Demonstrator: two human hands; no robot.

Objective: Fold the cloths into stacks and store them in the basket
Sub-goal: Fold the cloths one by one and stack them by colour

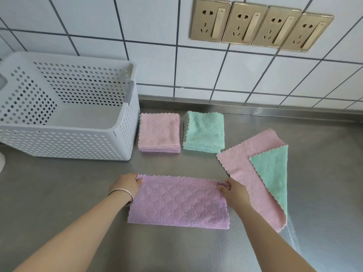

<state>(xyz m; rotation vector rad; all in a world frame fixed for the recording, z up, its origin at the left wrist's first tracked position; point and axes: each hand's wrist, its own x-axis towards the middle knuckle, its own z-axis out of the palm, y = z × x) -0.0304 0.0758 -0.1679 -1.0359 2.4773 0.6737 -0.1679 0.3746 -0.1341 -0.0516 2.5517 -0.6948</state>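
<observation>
We are pinching the far corners of the purple cloth [177, 201] with our left hand [125, 183] and right hand [233, 193], holding the half-fold square on the surface [68, 193].

Looks like a kitchen, maybe a commercial one. The counter [59, 193] is brushed stainless steel with a raised lip along its back edge, meeting a wall of white tiles [157, 22] with dark grout. Four gold switched sockets [261, 26] sit in a row above the counter's back right, the usual appliance spot.
</observation>
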